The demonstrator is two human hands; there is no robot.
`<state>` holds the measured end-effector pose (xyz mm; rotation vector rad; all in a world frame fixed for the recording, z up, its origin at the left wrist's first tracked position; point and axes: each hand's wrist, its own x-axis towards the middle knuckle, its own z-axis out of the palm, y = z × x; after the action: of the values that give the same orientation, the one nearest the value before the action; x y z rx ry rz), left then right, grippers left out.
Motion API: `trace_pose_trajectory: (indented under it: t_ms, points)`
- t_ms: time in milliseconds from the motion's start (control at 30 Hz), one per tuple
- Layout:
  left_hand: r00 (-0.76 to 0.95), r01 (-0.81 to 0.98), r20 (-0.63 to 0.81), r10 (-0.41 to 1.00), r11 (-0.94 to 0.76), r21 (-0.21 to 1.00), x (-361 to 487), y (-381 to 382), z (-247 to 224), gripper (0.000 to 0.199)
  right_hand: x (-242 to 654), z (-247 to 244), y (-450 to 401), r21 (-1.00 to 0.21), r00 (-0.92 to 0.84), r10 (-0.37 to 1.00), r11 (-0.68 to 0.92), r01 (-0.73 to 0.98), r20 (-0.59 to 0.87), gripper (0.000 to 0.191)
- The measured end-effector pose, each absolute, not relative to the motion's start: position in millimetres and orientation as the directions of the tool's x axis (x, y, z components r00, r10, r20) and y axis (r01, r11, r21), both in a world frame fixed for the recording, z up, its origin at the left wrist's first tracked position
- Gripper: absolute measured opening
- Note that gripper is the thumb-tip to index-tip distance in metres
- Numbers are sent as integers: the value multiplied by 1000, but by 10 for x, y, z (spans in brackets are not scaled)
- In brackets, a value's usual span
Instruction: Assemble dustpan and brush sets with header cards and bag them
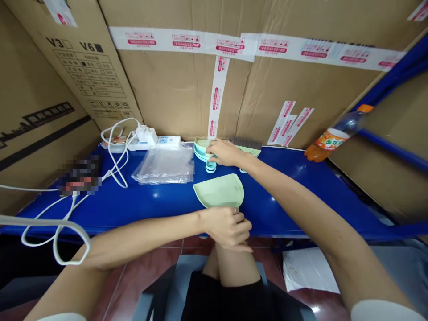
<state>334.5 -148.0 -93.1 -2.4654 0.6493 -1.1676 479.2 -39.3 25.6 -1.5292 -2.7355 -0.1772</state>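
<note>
My right hand [223, 151] reaches to the back of the blue table, thumb and fingers closed on a small pale green ring [209, 154]. Light blue rings [210, 167] sit just below its fingertips. Beside the hand are stacked half-round pieces [199, 152] in pale green and light blue. Behind the wrist, a pale green piece [252, 152] lies by dark bristles [247, 143]. A half-round pale green tray [220, 191], shaped like a small dustpan, lies nearer me. At its front edge, my left hand [230, 226] has its fingers curled; nothing shows in them.
Clear plastic bags [165, 165] lie left of the pieces. A white power strip [167, 141] and plug stand behind them, with white cables [117, 165] looping leftward. An orange drink bottle [337, 133] leans at right. Cardboard [180, 93] walls the back.
</note>
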Motion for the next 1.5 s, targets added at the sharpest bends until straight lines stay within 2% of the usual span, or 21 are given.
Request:
trace_pose_trajectory:
  t_ms: [133,233,400,500,600,700,800,867,900,967,1033,1133,1200,1333,1433,1500]
  points:
    - [545,-213,701,-460,-885,-415,3276,-1238,-748,52,5155,489,-621,-46,-506,818,537,843,274,13]
    - [557,-44,751,-355,-915,-400,3196,-995,-597,39,5358,576,-727,-118,-538,781,595,795,318,12]
    - [587,234,808,-54,-944,-233,3088,-641,-530,41,5214,295,-688,-38,-511,820,537,843,257,8]
    - [492,341,869,45,-929,-145,3012,-458,-486,44,5051,54,-635,-46,-497,820,529,847,284,7]
    - [343,416,924,170,-909,13,2919,-263,-408,46,4964,-99,-542,-90,-503,798,558,825,332,7]
    - [251,463,888,385,-853,240,2849,-83,-348,48,4994,-60,-436,-126,-470,789,553,823,396,10]
    - [329,442,772,543,-811,382,2822,26,-323,41,5185,166,-557,-178,-369,767,523,833,525,12]
    - [518,356,687,509,-859,367,2817,59,-324,35,5381,319,-904,-219,-313,662,592,776,681,9]
    - [617,304,639,459,-888,345,2817,70,-330,33,5483,363,-1163,-194,-313,608,624,757,730,10]
    - [762,233,533,367,-924,304,2820,91,-360,40,5668,353,-1801,-103,-332,560,607,788,759,12]
    - [827,224,450,337,-932,286,2830,118,-410,51,5802,204,-2478,-49,-370,591,571,819,717,15]
    - [844,249,412,344,-931,268,2861,162,-497,44,5897,-172,-3247,-28,-362,674,493,869,644,35]
    - [829,282,423,365,-927,248,2886,174,-540,38,5904,-413,-3478,-24,-354,706,465,885,614,38]
    - [789,388,449,420,-906,166,2925,112,-560,33,5873,-638,-3412,-32,-370,725,474,880,581,26]
    - [775,456,428,464,-881,128,2949,21,-547,30,5880,-595,-3255,4,-425,730,501,865,535,12]
    - [756,513,402,517,-849,128,2972,-34,-553,32,5900,-519,-3180,40,-442,729,497,867,522,9]
